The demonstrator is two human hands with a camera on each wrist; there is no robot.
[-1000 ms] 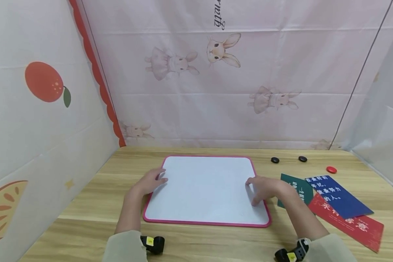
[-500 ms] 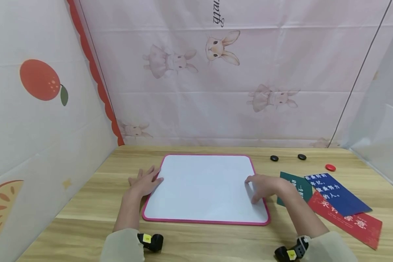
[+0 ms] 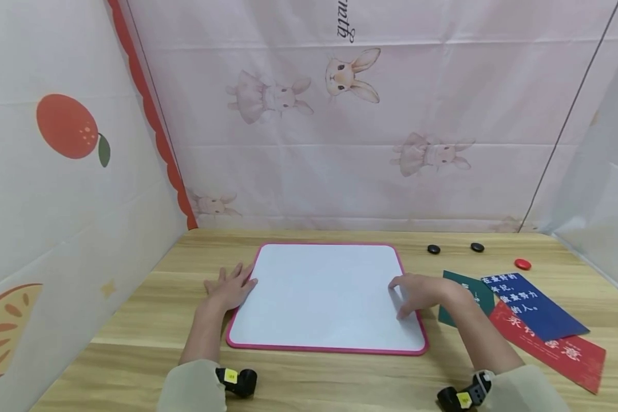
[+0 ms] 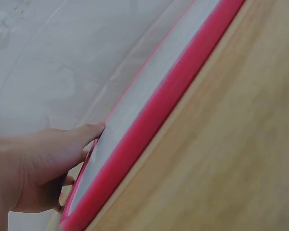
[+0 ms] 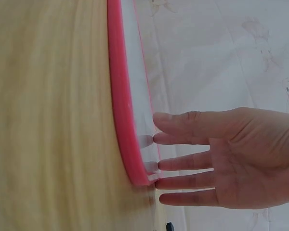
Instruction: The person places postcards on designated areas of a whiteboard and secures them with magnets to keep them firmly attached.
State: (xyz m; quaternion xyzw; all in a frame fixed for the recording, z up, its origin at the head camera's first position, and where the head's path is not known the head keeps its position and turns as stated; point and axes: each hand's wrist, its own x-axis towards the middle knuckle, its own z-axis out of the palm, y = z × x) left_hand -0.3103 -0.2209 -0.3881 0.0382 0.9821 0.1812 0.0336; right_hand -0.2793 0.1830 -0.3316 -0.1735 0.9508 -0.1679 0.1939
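One white, pink-rimmed rectangular board (image 3: 324,297).
Left hand (image 3: 229,290), at its edge, spread wider than earlier; right hand (image 3: 421,292), fingers parted, still opposite.

Board (image 3: 316,297) lies on table (image 3: 329,377); right of it, overlapping cards (image 3: 546,315), undermost unclear; behind these, three discs (image 3: 477,247).

A wood-grain tabletop (image 3: 134,332) meets a pale rabbit-printed back wall (image 3: 350,177) and a white fruit-printed left wall (image 3: 82,212).
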